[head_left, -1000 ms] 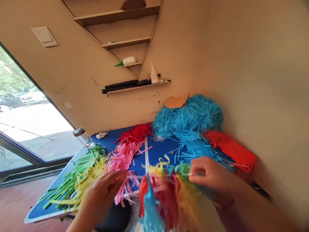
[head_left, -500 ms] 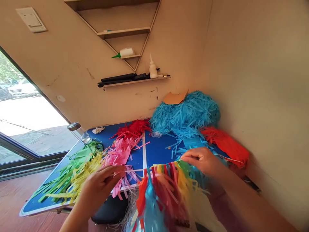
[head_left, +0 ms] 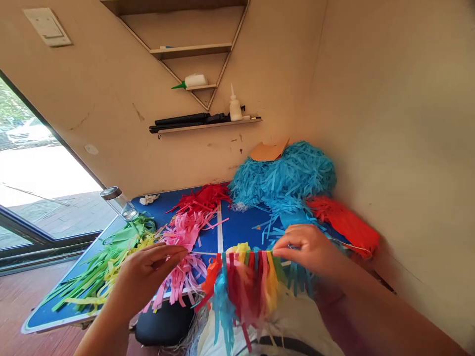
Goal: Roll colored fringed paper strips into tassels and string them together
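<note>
A string (head_left: 204,253) is stretched level in front of me, and a multicoloured tissue-paper fringe (head_left: 247,287) hangs from it in red, blue, pink, yellow and green strips. My left hand (head_left: 150,267) pinches the bare string to the left of the fringe. At the fringe's right end, my right hand (head_left: 306,249) pinches the string beside a green strip. Behind my left hand lie pink fringed strips (head_left: 185,230), yellow strips (head_left: 115,277) and green strips (head_left: 85,277). Blue paper strips (head_left: 293,217) lie beyond my right hand.
On the blue table (head_left: 241,232) stand a glass jar (head_left: 120,202), red strips (head_left: 204,198), a big blue fringed heap (head_left: 289,173) and a red-orange bundle (head_left: 349,225). A black stool seat (head_left: 165,324) is below the edge. A wall shelf (head_left: 208,126) holds a white bottle (head_left: 235,107).
The fringe has swung from a blurred, tilted position to hanging straighter, nearly level. Both hands have shifted slightly left, still gripping the string.
</note>
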### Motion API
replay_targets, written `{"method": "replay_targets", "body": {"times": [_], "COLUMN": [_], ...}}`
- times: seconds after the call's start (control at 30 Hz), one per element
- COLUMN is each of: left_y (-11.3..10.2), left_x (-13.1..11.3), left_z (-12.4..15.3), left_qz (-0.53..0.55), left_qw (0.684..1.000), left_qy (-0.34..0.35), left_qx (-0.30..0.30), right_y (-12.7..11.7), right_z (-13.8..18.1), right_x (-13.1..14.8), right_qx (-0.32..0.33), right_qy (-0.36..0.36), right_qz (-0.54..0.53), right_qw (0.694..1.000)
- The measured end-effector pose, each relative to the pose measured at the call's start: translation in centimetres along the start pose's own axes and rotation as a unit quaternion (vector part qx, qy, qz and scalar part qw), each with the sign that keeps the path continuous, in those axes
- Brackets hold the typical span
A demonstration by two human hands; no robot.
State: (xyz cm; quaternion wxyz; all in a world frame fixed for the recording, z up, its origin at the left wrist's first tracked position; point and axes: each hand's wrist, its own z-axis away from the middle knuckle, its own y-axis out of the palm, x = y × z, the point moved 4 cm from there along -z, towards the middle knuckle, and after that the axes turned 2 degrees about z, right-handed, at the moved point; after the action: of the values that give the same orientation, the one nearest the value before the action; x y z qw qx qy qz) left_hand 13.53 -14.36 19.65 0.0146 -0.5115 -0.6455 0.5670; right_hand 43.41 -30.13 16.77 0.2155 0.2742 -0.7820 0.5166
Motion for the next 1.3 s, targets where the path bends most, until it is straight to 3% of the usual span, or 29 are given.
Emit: {"method": "replay_targets", "body": {"times": [0.1, 0.23, 0.33, 0.4, 0.47, 0.53, 0.63, 0.73, 0.8, 0.87, 0.97, 1.07, 1.17, 1.3], "left_y": [0.9, 1.9, 1.7, 2.1, 4.2, 7.9, 13.7, 16.3, 15.7, 13.6, 10.1, 10.1, 11.6, 12.6], "left_x": [0.6, 1.1, -0.4, -2.3, -4.4, -6.7, -8.5, -8.7, -8.6, -8.2, -6.3, -4.4, -3.1, -3.1], "left_z": [-1.0, -2.9, -3.8, -3.7, -2.7, -1.2, 1.5, 4.1, 5.3, 5.5, 3.9, 1.5, 0.0, -0.3], "left_qz": [0.05, 0.011, -0.095, -0.138, -0.138, -0.151, -0.212, -0.227, -0.177, -0.107, -0.056, 0.033, 0.069, 0.054], "left_qw": [0.998, 0.997, 0.994, 0.986, 0.985, 0.988, 0.975, 0.964, 0.96, 0.957, 0.963, 0.97, 0.975, 0.986], "left_qy": [-0.026, -0.063, -0.053, -0.064, -0.086, -0.033, 0.063, 0.14, 0.215, 0.271, 0.254, 0.229, 0.139, 0.084], "left_qx": [0.03, 0.034, -0.026, -0.069, -0.065, -0.02, -0.006, -0.018, -0.013, -0.02, -0.069, 0.069, 0.159, 0.135], "right_y": [0.2, 1.7, 3.3, 5.2, 7.6, 10.0, 12.3, 12.2, 11.5, 10.9, 10.6, 10.8, 10.7, 10.2], "right_z": [-0.8, -2.4, -3.2, -3.4, -3.3, -2.9, -2.2, -1.7, -1.4, -0.8, 0.1, 0.7, 0.5, 0.4], "right_x": [0.0, -2.5, -4.2, -4.2, -3.3, -2.2, -1.3, -1.3, -1.5, -1.4, -0.7, -0.1, -0.3, -0.3], "right_qx": [-0.007, 0.003, -0.023, -0.014, 0.016, 0.026, 0.021, 0.029, 0.06, 0.115, 0.209, 0.269, 0.22, 0.148], "right_qy": [-0.006, 0.079, 0.175, 0.222, 0.246, 0.268, 0.296, 0.289, 0.284, 0.276, 0.25, 0.224, 0.203, 0.141], "right_qz": [-0.002, 0.019, -0.124, -0.243, -0.335, -0.452, -0.598, -0.63, -0.647, -0.648, -0.625, -0.607, -0.596, -0.531], "right_qw": [1.0, 0.997, 0.976, 0.944, 0.91, 0.85, 0.744, 0.72, 0.706, 0.7, 0.709, 0.713, 0.745, 0.822]}}
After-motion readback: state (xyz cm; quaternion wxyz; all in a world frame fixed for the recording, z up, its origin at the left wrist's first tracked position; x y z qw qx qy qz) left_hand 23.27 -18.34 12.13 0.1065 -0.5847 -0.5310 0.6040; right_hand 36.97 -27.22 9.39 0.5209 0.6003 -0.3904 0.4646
